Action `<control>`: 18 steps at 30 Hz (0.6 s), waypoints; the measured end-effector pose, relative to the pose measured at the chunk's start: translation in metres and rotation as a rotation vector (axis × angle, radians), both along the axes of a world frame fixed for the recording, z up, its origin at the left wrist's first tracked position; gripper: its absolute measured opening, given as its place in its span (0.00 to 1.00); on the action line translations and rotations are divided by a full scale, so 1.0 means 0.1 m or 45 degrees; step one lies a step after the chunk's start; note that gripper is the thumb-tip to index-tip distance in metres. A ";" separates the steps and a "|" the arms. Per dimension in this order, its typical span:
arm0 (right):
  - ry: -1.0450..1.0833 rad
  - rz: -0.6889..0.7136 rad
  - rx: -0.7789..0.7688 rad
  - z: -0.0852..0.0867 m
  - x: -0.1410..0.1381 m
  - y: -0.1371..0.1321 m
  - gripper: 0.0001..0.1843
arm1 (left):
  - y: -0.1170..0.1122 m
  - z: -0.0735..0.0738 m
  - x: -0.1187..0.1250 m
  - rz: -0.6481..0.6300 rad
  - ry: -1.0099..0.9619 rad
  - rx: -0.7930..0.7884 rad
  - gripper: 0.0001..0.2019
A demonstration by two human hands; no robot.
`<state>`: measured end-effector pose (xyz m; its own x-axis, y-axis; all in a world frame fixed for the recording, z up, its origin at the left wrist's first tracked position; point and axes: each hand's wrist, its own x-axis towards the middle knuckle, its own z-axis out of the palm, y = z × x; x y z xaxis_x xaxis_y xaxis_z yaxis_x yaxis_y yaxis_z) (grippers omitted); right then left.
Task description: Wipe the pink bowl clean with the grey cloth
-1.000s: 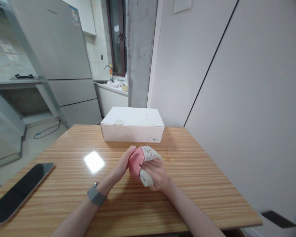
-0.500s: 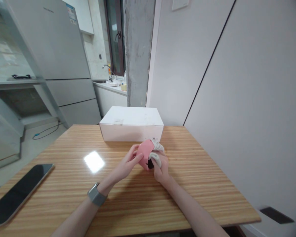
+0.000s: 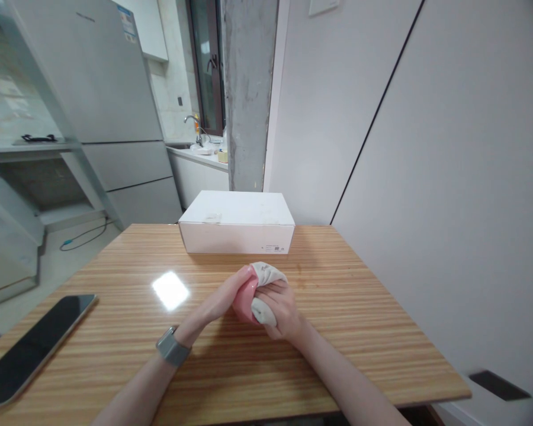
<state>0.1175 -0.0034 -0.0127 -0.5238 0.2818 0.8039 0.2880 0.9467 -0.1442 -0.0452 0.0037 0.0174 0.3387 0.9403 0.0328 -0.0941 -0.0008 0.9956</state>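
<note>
Between my hands, in front of the white box, is a rounded, glossy pink object (image 3: 244,300) whose kind I cannot make out. My left hand (image 3: 231,291) holds it from the left, with the fingers mostly hidden behind it. A crumpled grey-white cloth (image 3: 263,312) lies against its right side, with folds above and below my right hand (image 3: 281,306). My right hand grips this cloth and presses it to the pink object. A watch with a grey band (image 3: 173,348) is on my left wrist.
A closed white box (image 3: 237,238) stands at the far edge of the wood-grain table (image 3: 373,343). A dark-screened phone (image 3: 35,349) lies at the left edge. A white wall (image 3: 448,195) rises on the right; a fridge (image 3: 93,89) stands beyond the table.
Both hands have come slightly nearer and lower with the pink object, which has turned. A black part seen on it earlier is now hidden. The right hand has shifted over the cloth.
</note>
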 end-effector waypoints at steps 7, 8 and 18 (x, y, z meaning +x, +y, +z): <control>0.048 -0.048 -0.099 0.06 0.08 0.01 0.15 | -0.02 0.00 -0.01 -0.022 0.326 0.204 0.24; 0.080 -0.060 -0.113 0.06 0.09 0.02 0.14 | -0.03 0.00 0.00 -0.022 0.308 0.200 0.24; 0.289 -0.150 -0.230 0.06 0.06 0.00 0.14 | -0.07 0.00 -0.01 -0.189 -0.130 0.024 0.22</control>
<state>0.1235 -0.0034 -0.0064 -0.2922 0.4789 0.8278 0.3352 0.8620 -0.3803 -0.0462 -0.0032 0.0173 0.4680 0.8790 0.0913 -0.1954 0.0021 0.9807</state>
